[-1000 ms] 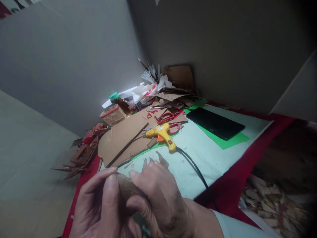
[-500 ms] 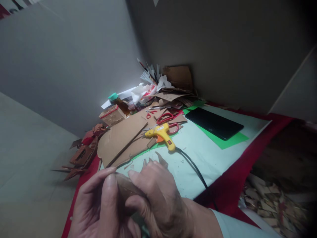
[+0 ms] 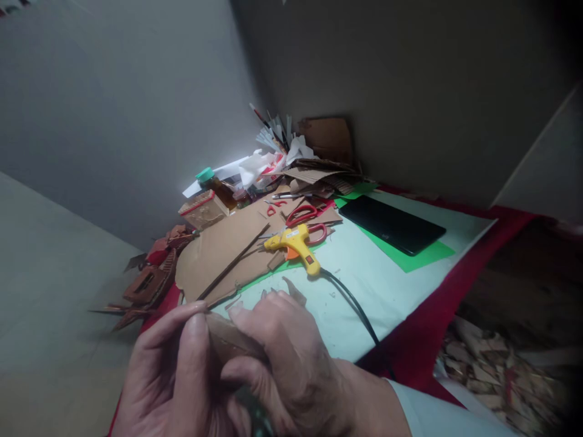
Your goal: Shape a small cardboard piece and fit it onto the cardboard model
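A small brown cardboard piece (image 3: pixel 230 338) is held between my two hands at the table's near edge. My left hand (image 3: pixel 175 370) pinches its left end with thumb and forefinger. On its right side, my right hand (image 3: pixel 286 358) grips it with bent fingers. The lower part of the piece is hidden by my fingers. Just beyond my hands lie small cardboard scraps (image 3: pixel 295 291). Farther off, a yellow glue gun (image 3: pixel 298 244) rests by red-handled scissors (image 3: pixel 317 233), its black cable running toward my right forearm.
A large cardboard sheet (image 3: pixel 218 255) covers the table's left part. A black tablet-like device (image 3: pixel 394 224) lies on green paper at right. Behind are a green-lidded jar (image 3: pixel 214 182), stacked cardboard (image 3: pixel 319 173) and a small box (image 3: pixel 204 209). Brown cardboard models (image 3: pixel 146 284) stand at left.
The view has shifted slightly, so the table items appear a little higher and farther left. Both hands keep their hold on the cardboard piece, with hardly any change in the fingers.
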`<state>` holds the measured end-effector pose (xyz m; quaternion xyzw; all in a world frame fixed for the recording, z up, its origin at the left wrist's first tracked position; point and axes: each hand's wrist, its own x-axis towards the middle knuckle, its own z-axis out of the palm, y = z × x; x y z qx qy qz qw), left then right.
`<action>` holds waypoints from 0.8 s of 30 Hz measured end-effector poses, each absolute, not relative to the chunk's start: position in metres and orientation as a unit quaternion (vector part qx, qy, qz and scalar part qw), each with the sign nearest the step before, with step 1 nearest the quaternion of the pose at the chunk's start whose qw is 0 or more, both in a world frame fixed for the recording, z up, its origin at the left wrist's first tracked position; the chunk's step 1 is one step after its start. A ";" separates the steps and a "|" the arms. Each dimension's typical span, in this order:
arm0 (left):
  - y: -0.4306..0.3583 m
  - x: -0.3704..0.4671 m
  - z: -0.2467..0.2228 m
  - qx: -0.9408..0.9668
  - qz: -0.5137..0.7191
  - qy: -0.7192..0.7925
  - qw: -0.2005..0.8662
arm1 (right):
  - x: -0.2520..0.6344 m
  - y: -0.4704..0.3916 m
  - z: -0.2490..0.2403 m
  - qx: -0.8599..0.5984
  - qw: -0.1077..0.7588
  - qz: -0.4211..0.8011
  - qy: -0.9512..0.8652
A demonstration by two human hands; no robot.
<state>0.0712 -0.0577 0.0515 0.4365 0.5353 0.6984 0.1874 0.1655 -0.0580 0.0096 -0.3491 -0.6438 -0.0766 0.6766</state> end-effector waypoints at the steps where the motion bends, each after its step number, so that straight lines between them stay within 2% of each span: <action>1: -0.058 0.073 0.052 0.440 0.693 0.538 0.191 | 0.166 -0.058 0.010 -0.347 0.676 -0.068 -0.646; 8: -0.059 0.094 0.065 0.408 0.723 0.527 0.181 | 0.182 -0.069 0.015 -0.316 0.658 0.059 -0.681; 13: -0.058 0.095 0.067 0.427 0.706 0.540 0.166 | 0.202 -0.076 0.034 -0.298 0.591 0.320 -0.678; 15: -0.059 0.097 0.067 0.432 0.691 0.552 0.175 | 0.206 -0.076 0.040 -0.313 0.570 0.375 -0.661; 19: -0.063 0.099 0.067 0.441 0.688 0.536 0.212 | 0.210 -0.078 0.042 -0.360 0.524 0.316 -0.704; 24: -0.061 0.084 0.060 0.472 0.688 0.511 0.207 | 0.210 -0.083 0.041 -0.391 0.485 0.231 -0.748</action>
